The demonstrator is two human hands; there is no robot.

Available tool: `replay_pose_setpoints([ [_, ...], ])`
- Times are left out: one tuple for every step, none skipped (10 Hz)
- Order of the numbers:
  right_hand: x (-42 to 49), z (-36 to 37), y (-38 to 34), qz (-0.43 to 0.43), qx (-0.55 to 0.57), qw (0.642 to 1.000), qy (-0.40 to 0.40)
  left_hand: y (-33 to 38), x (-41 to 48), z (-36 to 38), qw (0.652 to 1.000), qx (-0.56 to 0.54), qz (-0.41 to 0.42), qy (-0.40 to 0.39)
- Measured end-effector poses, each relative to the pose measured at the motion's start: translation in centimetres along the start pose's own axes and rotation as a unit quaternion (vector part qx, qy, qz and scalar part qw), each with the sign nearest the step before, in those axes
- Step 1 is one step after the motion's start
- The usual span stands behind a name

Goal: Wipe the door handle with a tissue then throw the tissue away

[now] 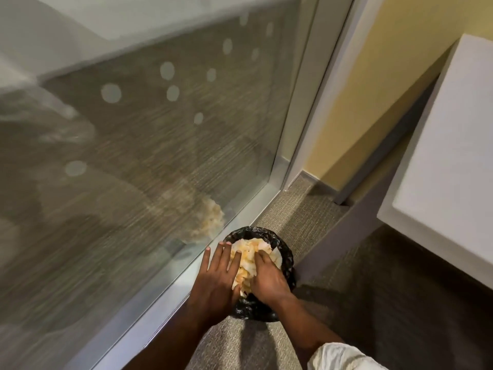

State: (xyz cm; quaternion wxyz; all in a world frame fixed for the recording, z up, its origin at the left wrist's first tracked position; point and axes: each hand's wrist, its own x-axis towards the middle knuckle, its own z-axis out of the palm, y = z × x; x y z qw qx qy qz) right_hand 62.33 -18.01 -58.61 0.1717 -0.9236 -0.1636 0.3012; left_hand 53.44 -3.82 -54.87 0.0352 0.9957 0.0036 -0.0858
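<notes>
Black liner rims the small bin (286, 259) on the carpet beside the glass wall (149, 145); we press crumpled tissue (246, 260) into it, left hand (217, 279) flat with fingers spread, right hand (266, 277) curled down on the wad; light, soft, it compresses anywhere

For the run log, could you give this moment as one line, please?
stage: disposal | left hand, right hand: pressing tissues | bin: full
</notes>
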Motion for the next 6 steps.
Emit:
replay_pose_setpoints([
  [1.5,2.1,0.9,-0.005,-0.095,0.994,-0.054,-0.2,0.3,1.7,1.0,0.0,-0.006,-0.009],
  [2.5,3.2,1.8,-0.001,-0.122,0.988,-0.09,-0.1,0.4,3.0,1.0,0.004,-0.008,-0.012],
  [3.0,3.0,2.0,-0.004,-0.129,0.987,-0.096,0.1,0.3,3.2,1.0,-0.001,-0.015,-0.007],
  [2.8,1.8,1.4,-0.022,-0.118,0.991,-0.058,0.0,0.3,2.7,0.999,-0.018,-0.028,0.007],
  [1.5,-0.7,0.2,-0.024,-0.08,0.996,-0.036,-0.2,0.0,0.9,0.999,-0.015,-0.018,0.04],
  [-0.6,-3.5,-1.5,-0.033,-0.06,0.998,-0.009,0.3,-0.8,-1.5,0.995,-0.028,-0.006,0.1],
])
